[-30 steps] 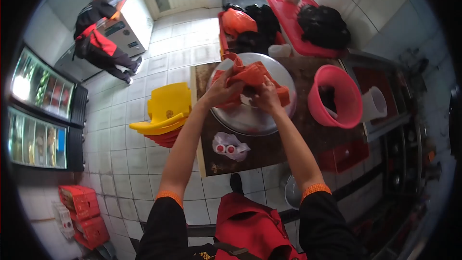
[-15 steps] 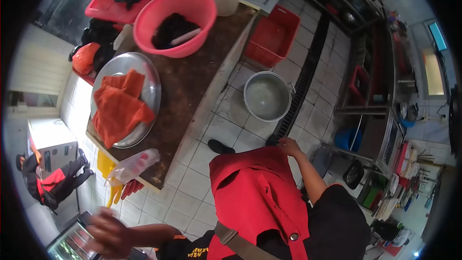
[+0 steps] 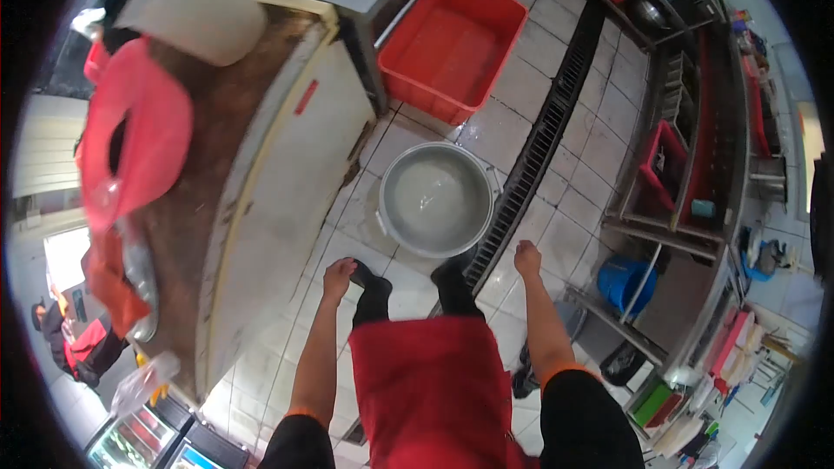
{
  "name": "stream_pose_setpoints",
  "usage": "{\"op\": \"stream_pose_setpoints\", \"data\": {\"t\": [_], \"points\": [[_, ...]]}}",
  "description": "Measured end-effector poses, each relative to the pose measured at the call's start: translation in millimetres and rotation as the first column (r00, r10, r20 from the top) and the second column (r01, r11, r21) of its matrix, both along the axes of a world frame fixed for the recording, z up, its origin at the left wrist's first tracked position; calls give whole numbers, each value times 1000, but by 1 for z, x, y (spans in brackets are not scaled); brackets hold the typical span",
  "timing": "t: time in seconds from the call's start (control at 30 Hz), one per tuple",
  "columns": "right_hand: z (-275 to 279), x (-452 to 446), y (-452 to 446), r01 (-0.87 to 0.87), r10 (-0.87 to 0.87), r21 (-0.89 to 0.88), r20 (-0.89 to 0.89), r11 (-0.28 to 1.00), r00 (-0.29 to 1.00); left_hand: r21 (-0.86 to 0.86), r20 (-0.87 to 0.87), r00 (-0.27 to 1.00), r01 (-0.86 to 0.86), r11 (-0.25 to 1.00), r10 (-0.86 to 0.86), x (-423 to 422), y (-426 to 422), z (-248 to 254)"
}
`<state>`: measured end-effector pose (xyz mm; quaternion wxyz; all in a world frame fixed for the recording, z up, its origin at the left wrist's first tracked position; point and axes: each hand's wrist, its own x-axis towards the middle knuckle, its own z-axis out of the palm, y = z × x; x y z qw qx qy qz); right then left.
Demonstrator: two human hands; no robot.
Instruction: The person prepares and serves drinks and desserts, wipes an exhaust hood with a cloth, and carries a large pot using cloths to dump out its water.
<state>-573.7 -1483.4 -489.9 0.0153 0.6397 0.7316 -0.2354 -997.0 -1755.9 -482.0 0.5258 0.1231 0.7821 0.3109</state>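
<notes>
A wide metal pot (image 3: 402, 241) with side handles and cloudy liquid inside stands on the tiled floor ahead of my feet. My left hand (image 3: 339, 280) hangs left of the pot and nearer to me, its fingers curled, with nothing visible in it. To the right of the pot, my right hand (image 3: 526, 258) is held low with closed fingers and no object showing. Neither hand touches the pot. Beyond it on the floor sits a red plastic crate (image 3: 452, 39).
A worktop (image 3: 178, 234) on the left carries a pink basin (image 3: 161, 143), a white bucket (image 3: 195, 17) and an orange cloth (image 3: 113, 282). A floor drain grate (image 3: 556, 113) runs right of the pot. Metal shelving (image 3: 665, 239) lines the right, with a blue bucket (image 3: 618, 287).
My view has turned toward the pot and crate. The left hand came from the lower left beside the worktop to near the pot; the right hand moved away from the red apron.
</notes>
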Motion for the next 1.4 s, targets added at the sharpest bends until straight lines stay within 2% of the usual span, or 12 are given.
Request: {"op": "stream_pose_setpoints", "data": {"t": [0.03, 0.1, 0.2, 0.23, 0.33, 0.37, 0.43, 0.5, 0.63, 0.77, 0.97, 1.4], "points": [[-29, 1, 25, -154, 148, 95, 68, 983, 987, -20, -158, 986, 46, 999, -48, 2, 15, -30], [-61, -22, 74, 80, -86, -96, -63, 992, 994, -70, -363, 931, 18, 997, -43, 16, 48, -66], [-130, -43, 119, 106, -80, 179, -150, 978, 985, -209, -835, 537, -102, 973, -123, 45, 54, -209], [-143, -57, 124, 103, -57, 351, -138, 931, 989, -172, -752, 656, -105, 980, -62, 55, 53, -227], [-181, -90, 120, 75, -95, -186, -102, 980, 990, -44, -427, 893, -175, 984, 140, 69, 69, -232], [-169, -98, 118, -32, 38, -120, 51, 992, 998, -3, -296, 935, -206, 978, 196, 68, 78, -223], [-158, -92, 126, 30, -58, -228, -117, 973, 991, -5, 35, 960, -276, 961, 276, 57, 83, -191], [-174, -73, 135, 74, -153, -221, -365, 972, 918, 29, -96, 931, -350, 936, 351, 56, 99, -171], [-175, -74, 142, 192, -132, 327, -198, 925, 971, 86, -292, 849, -435, 896, 440, 57, 92, -209], [-185, -75, 153, 60, -66, -107, -52, 992, 996, -34, -97, 971, -222, 974, 218, 42, 92, -203], [-220, -50, 165, 58, -73, -71, -229, 996, 971, -47, 39, 910, -411, 911, 412, 42, 102, -188], [-232, -41, 170, 103, -187, -222, -407, 970, 894, -127, 105, 891, -428, 895, 442, 39, 99, -194]]}}
